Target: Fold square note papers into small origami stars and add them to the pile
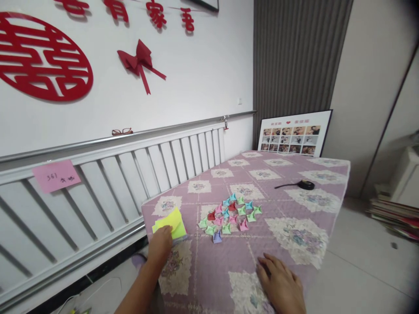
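At the left edge of the table, my left hand [163,240] is closed on the near edge of a yellow paper sheet [175,220], the top one of a small stack. The sheet sits at an angle to the paper beneath it. My right hand [279,281] rests palm down near the table's front edge, its fingers stretched out and holding nothing. Between and beyond the hands stand several small folded paper pieces [225,213] in green, pink, blue and red, grouped in slanting rows. A purple folded piece [217,237] is the nearest one.
A purple floral cloth [225,266] covers the table. Toward the far right lies a black round object with a strap [306,185]. A white radiator [137,168] runs along the left, with glasses [122,131] on the pipe above. A photo board [294,133] leans behind the table.
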`<state>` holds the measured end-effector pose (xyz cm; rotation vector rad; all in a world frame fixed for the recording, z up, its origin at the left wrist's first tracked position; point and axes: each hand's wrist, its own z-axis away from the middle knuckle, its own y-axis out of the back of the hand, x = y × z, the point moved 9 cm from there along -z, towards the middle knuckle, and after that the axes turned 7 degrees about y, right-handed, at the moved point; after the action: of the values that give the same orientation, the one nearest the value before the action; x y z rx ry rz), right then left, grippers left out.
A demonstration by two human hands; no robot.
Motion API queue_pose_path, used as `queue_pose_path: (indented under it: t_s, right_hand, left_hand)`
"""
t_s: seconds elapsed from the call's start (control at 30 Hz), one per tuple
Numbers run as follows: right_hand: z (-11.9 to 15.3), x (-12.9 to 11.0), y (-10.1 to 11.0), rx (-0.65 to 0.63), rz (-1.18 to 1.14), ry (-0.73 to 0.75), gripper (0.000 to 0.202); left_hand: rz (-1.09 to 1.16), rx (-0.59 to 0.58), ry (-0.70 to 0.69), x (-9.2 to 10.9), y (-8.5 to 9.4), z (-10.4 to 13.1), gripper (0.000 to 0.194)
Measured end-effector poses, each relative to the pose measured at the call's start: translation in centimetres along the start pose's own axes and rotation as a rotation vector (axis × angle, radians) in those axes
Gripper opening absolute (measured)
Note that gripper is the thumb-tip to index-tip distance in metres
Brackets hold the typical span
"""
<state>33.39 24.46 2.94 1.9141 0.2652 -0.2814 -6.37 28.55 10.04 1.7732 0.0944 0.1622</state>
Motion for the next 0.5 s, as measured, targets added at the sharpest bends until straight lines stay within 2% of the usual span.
queue_pose_path:
  t_s: [0.1, 0.23, 0.33, 0.5]
  right_hand:
    - [0.2, -0.3, 0.4, 0.030, -0.032, 0.025, 0.037]
    - [0.5, -1.2, 0.5, 0.027, -0.083, 0.122, 0.035]
    - [1.1, -2.7, 0.3, -0.021, -0.144, 0.248, 0.033]
    - [3.3, -5.9, -0.2, -0.142, -0.272, 0.462, 0.035]
  left_hand:
    - [0.032, -0.052, -0.090, 3.9, -1.2, 4.6, 0.040]
    - [0.144, -0.214, -0.205, 9.0, -4.4, 11.1, 0.043]
    - [0.187, -0.278, -0.212, 10.9, -5.6, 14.0, 0.042]
    - [0.199, -0.325, -0.257, 12.1, -5.5, 15.7, 0.038]
